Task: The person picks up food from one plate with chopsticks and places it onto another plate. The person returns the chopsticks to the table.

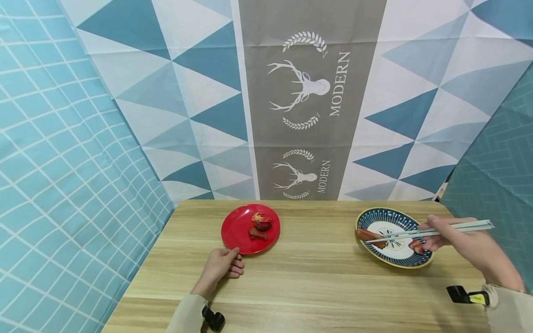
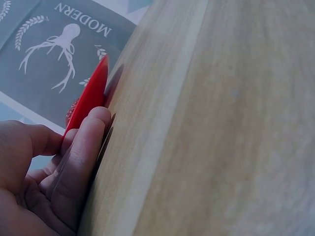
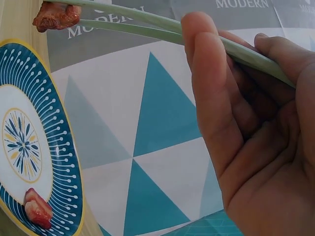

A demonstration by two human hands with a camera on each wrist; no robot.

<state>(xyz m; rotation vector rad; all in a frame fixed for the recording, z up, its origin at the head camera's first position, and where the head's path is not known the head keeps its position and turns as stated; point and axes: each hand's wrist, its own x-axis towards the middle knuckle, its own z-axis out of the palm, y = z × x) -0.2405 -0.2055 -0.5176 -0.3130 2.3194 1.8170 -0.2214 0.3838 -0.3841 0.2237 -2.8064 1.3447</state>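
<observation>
My left hand (image 1: pixel 222 264) pinches the near rim of a red plate (image 1: pixel 233 231), thumb above and fingers beneath; in the left wrist view the plate (image 2: pixel 91 101) looks tilted off the table. On it lie a small brown drumstick (image 1: pixel 257 233), a dark round piece (image 1: pixel 263 226) and an orange-yellow piece (image 1: pixel 260 216). My right hand (image 1: pixel 468 245) holds pale green chopsticks (image 1: pixel 474 225). Their tips hold a reddish-brown meat-like piece (image 3: pixel 56 17) above a blue-and-white patterned plate (image 1: pixel 385 215). A red-and-white piece (image 3: pixel 38 209) lies on that plate.
Both plates are on a wood-grain table (image 1: pixel 308 268), with a stretch of tabletop between them. A patterned curtain (image 1: pixel 312 92) stands along the back edge. Blue checked cloth (image 1: pixel 75 175) hangs at left and teal cloth (image 1: pixel 495 171) at right.
</observation>
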